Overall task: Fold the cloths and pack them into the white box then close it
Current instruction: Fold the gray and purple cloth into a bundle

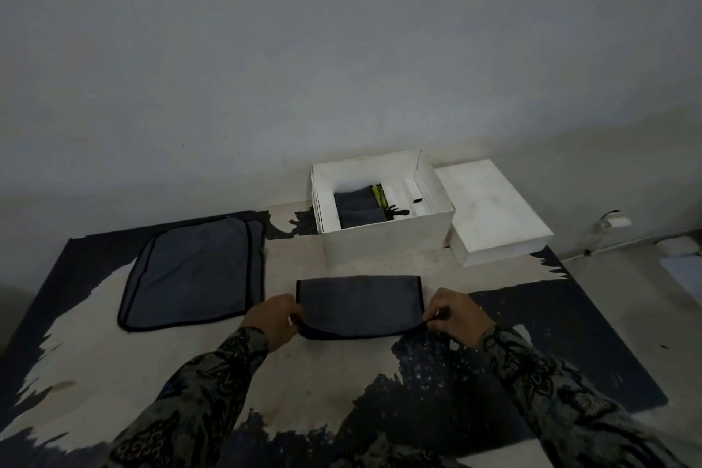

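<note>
Cloths already lie folded inside the white box (383, 239). Left hand (274, 319) and right hand (457, 313) pinch a half-folded grey cloth (359, 306); flat cloths (193, 270) and lid (494, 213) wait.

Left arm: enters from the lower left of the frame, running up toward the centre, in a dark patterned sleeve.
Left hand (274, 321): just left of centre, back of the hand up, fingers curled over, pinching the lower left corner of the cloth (359, 306).
Right arm: enters from the lower right corner, angled up and left, in the same patterned sleeve.
Right hand (454, 315): just right of centre, knuckles up, fingers curled, pinching the cloth's lower right corner.
Both hands: level with each other, well apart, one at each end of the cloth's near edge.
Wrists: sleeve cuffs reach them.
</note>
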